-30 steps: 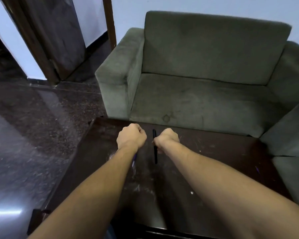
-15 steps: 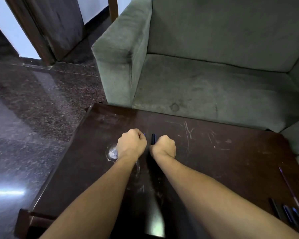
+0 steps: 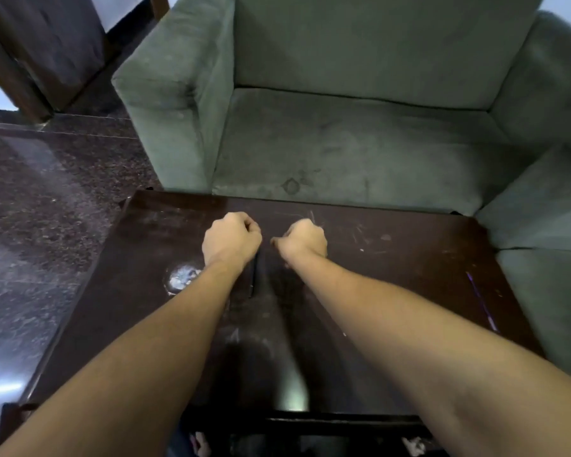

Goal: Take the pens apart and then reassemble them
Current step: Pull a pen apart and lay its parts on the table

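Head view: left hand grip clamped on dark pen, barrel poking toward 6 o'clock, mid worktop. Right hand just beside at 3 o'clock, fingers curled, contents couldn't tell. Purple refill lay near worktop's 3 o'clock edge.

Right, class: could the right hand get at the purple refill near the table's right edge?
Probably yes: bare table lies between the right hand and the refill, with nothing on top of it. The hand's fingers are curled, though, perhaps round a small part.
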